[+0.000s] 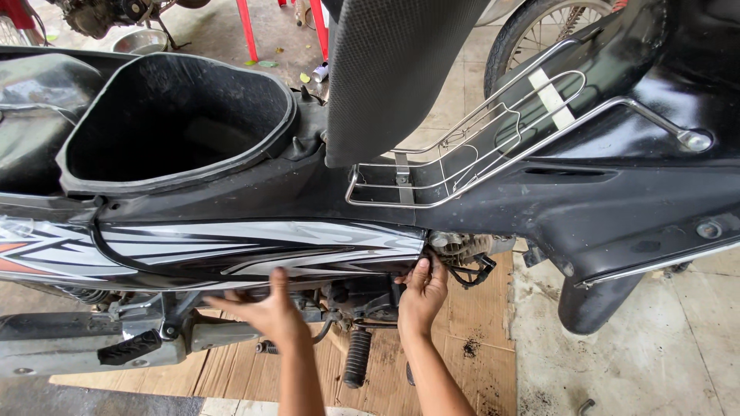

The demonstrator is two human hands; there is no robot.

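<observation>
The seat [393, 69] is raised and the storage tub [177, 115] exposed. The decorated side panel [231, 250] is seated on the motorcycle, its lower edge pressed by the open left hand [266, 308] and pinched at the front corner by the right hand [422, 289]; removal looks barely begun.

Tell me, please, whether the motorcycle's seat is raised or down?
Raised. The seat stands tilted up, and the under-seat storage compartment beside it lies open and looks empty.

At twelve o'clock we see a raised black seat [393, 69]; at ten, an open storage tub [177, 115]; at two, a spoked wheel [532, 31]; at six, cardboard [478, 323].
</observation>
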